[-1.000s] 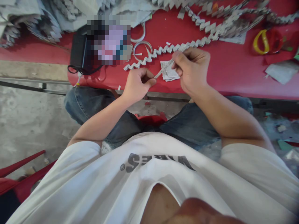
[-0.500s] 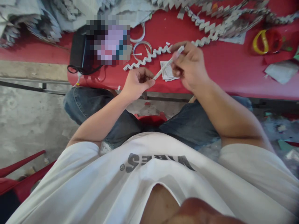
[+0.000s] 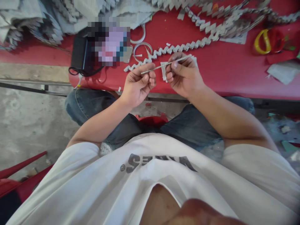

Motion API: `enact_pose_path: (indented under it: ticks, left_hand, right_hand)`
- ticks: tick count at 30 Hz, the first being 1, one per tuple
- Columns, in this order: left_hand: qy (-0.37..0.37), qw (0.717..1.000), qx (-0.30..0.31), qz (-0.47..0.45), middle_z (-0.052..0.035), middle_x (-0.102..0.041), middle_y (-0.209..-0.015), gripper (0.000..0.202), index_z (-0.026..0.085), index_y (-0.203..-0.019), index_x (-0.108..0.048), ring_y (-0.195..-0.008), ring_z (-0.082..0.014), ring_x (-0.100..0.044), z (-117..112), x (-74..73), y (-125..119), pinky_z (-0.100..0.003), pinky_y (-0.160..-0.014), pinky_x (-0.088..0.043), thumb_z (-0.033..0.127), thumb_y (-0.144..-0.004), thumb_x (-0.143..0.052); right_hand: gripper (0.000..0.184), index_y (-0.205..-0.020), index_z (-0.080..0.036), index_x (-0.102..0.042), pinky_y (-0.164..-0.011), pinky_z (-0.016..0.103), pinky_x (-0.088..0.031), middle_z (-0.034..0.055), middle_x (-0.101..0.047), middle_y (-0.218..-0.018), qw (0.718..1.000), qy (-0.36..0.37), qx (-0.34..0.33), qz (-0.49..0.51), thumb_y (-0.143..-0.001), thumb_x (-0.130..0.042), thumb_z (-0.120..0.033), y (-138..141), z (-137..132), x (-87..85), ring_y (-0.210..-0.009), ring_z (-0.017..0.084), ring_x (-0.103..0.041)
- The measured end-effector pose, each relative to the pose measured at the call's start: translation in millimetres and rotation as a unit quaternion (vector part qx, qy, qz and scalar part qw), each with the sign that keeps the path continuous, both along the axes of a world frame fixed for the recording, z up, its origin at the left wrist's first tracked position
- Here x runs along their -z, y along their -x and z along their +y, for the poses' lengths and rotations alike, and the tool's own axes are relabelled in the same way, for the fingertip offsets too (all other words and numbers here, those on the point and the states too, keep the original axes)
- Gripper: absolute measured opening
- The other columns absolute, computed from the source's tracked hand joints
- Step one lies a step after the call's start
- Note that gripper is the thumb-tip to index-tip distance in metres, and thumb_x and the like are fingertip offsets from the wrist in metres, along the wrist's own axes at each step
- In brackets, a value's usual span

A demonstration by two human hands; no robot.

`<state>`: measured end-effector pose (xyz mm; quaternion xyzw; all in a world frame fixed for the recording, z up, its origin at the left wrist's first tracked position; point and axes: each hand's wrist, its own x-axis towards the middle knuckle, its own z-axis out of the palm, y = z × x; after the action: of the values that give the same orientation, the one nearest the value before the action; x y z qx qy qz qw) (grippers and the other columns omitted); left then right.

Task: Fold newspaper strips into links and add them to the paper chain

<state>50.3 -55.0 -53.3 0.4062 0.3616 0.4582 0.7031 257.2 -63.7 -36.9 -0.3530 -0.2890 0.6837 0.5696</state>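
Note:
A thin folded paper strip [image 3: 159, 67] stretches between my two hands above the front edge of the red table. My left hand [image 3: 139, 82] has its fingers closed at the strip's left end. Near the other end, the thumb and fingers of my right hand [image 3: 185, 73] pinch it. Beneath my right hand lies a small stack of printed paper pieces [image 3: 164, 72], partly covered by the hand. Just beyond both hands runs a zigzag chain of folded paper [image 3: 174, 49] that reaches back to the upper right.
Two rolls of tape [image 3: 142, 50] lie behind my left hand. A black box with a cable [image 3: 79, 54] and a blurred-out object [image 3: 111, 43] are to the left. Yellow-handled scissors [image 3: 262, 42] rest at the right. Heaps of folded paper [image 3: 47, 25] line the back.
The strip has turned from a steep slant to nearly level, with its thin edge now showing. My right hand has lowered slightly, and the left fingers have shifted on the strip.

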Motion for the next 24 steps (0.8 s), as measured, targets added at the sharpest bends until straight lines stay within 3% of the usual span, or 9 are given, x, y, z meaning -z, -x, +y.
enact_pose_path:
  ticks: [5, 10, 12, 15, 17, 20, 24]
  left_hand:
    - [-0.009, 0.995, -0.027, 0.095, -0.0017, -0.077, -0.113, 0.016, 0.029, -0.116, -0.077, -0.103, -0.0092, -0.076, 8.4, -7.2, -5.5, -0.024, -0.090, -0.064, 0.042, -0.113, -0.069]
    - [-0.002, 0.992, -0.032, 0.120, -0.0032, -0.076, -0.110, 0.025, 0.025, -0.120, -0.073, -0.106, -0.0104, -0.078, 3.4, -6.8, -9.9, -0.025, -0.092, -0.065, 0.045, -0.118, -0.058]
    - [0.006, 0.993, -0.025, 0.118, -0.0042, -0.076, -0.110, 0.025, 0.024, -0.118, -0.073, -0.106, -0.0117, -0.078, 0.4, -6.4, -8.8, -0.025, -0.088, -0.065, 0.046, -0.117, -0.061]
    - [0.042, 0.995, 0.000, 0.094, -0.0048, -0.076, -0.107, 0.025, 0.023, -0.111, -0.072, -0.097, -0.0119, -0.077, -3.3, -6.0, -5.4, -0.024, -0.076, -0.063, 0.045, -0.115, -0.061]
    - [0.073, 0.995, 0.016, 0.070, -0.0033, -0.075, -0.100, 0.024, 0.024, -0.106, -0.071, -0.087, -0.0107, -0.074, -5.5, -6.0, -3.1, -0.024, -0.070, -0.061, 0.046, -0.113, -0.063]
    - [0.076, 0.995, 0.043, 0.054, -0.0005, -0.071, -0.089, 0.033, 0.027, -0.103, -0.068, -0.076, -0.0100, -0.069, -8.5, -7.5, -0.3, -0.026, -0.068, -0.061, 0.059, -0.108, -0.066]
    - [0.029, 0.993, 0.069, 0.087, -0.0007, -0.070, -0.088, 0.051, 0.029, -0.103, -0.068, -0.075, -0.0125, -0.070, -11.1, -13.4, 3.1, -0.029, -0.062, -0.057, 0.080, -0.102, -0.065]
  right_hand:
    - [0.047, -0.085, -0.029, -0.069, -0.063, 0.033, -0.067, -0.0015, -0.077, -0.083, 0.985, -0.090, 0.077, -0.129, -0.077, -0.106, -0.057, 16.4, -4.6, 8.7, -0.072, 0.019, -0.076]
    - [0.028, -0.081, -0.030, -0.081, -0.095, 0.041, -0.073, 0.0043, -0.080, -0.115, 0.956, -0.162, 0.098, -0.224, -0.079, -0.107, -0.040, 19.7, -14.5, 2.2, -0.107, 0.024, -0.080]
    - [0.021, -0.083, -0.033, -0.083, -0.105, 0.046, -0.071, 0.0045, -0.081, -0.120, 0.950, -0.176, 0.094, -0.241, -0.083, -0.104, -0.037, 18.4, -20.0, 0.7, -0.118, 0.027, -0.079]
    - [0.014, -0.086, -0.037, -0.086, -0.113, 0.053, -0.068, 0.0030, -0.086, -0.119, 0.929, -0.236, 0.083, -0.272, -0.089, -0.100, -0.036, 16.8, -28.7, 2.0, -0.119, 0.028, -0.081]
    - [0.013, -0.088, -0.038, -0.087, -0.106, 0.053, -0.071, 0.0020, -0.088, -0.116, 0.922, -0.261, 0.064, -0.277, -0.088, -0.101, -0.037, 16.9, -34.0, 2.4, -0.107, 0.027, -0.083]
    - [0.016, -0.089, -0.037, -0.087, -0.082, 0.045, -0.074, 0.0016, -0.089, -0.107, 0.941, -0.245, 0.047, -0.228, -0.086, -0.103, -0.038, 19.2, -39.5, -1.5, -0.085, 0.024, -0.082]
    - [0.021, -0.089, -0.033, -0.083, -0.056, 0.036, -0.063, 0.0000, -0.085, -0.092, 0.971, -0.184, 0.052, -0.144, -0.088, -0.102, -0.043, 24.5, -37.9, -9.0, -0.062, 0.018, -0.073]
